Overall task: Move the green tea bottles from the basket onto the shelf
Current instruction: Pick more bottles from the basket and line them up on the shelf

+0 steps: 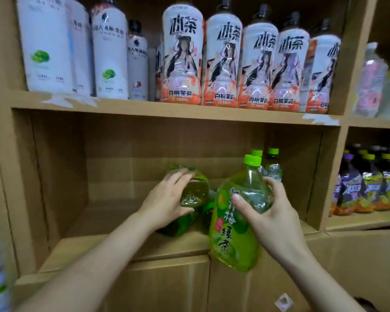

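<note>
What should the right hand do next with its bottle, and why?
Probably set the upright green tea bottle in the right hand down beside the standing bottles at the back right: it hangs over the shelf edge, with bare board there.

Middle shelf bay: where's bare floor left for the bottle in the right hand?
Free: the left half of the shelf floor, from the left wall to the left hand, and the front lip. Crowded: the right rear corner, where capped green tea bottles stand, and the centre, where the left hand's bottle is tipped. Right hand holds its bottle at the front edge.
</note>
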The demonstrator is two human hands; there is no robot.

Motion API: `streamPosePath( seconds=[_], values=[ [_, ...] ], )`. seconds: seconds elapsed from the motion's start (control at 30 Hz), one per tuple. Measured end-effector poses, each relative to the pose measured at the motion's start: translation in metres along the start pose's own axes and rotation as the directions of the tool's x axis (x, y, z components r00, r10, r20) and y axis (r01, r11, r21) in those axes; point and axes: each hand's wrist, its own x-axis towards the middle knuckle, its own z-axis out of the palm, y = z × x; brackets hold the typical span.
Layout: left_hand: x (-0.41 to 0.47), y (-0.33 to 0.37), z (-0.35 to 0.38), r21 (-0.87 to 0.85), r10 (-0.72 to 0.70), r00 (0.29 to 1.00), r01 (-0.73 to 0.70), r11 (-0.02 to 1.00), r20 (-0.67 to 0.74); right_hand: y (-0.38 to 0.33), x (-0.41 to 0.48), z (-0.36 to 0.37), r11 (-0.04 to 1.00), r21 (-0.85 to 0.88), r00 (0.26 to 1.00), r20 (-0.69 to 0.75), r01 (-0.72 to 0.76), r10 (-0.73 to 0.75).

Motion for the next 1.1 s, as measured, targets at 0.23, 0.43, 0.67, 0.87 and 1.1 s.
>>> streamPosePath(
  seconds=[0.23,0.43,0.67,0.87,1.1],
  values=[
    [0.007,-0.025,0.013,-0.276,-0.249,0.966,0.258,0.926,0.070,0.013,0.016,0.068,0.995,-0.042,0.995,0.045,0.093,-0.091],
    [0.011,-0.030,0.004,-0.322,-0.340,0.935,0.355,0.878,0.103,0.023,0.032,0.082,0.995,0.017,0.973,0.208,0.096,-0.098],
    [0.059,-0.014,-0.007,-0.191,-0.617,0.765,0.643,0.741,0.181,0.039,0.049,0.070,0.970,0.243,0.922,0.368,0.025,-0.116],
    [0.053,-0.052,-0.018,-0.447,-0.714,0.673,0.708,0.548,0.191,0.049,0.041,0.070,0.988,0.016,0.965,0.212,0.151,-0.151],
    [0.030,-0.091,-0.012,-0.687,-0.771,0.612,0.637,0.350,0.175,0.002,0.049,0.069,0.980,-0.177,0.958,0.283,0.089,-0.035]
  ],
)
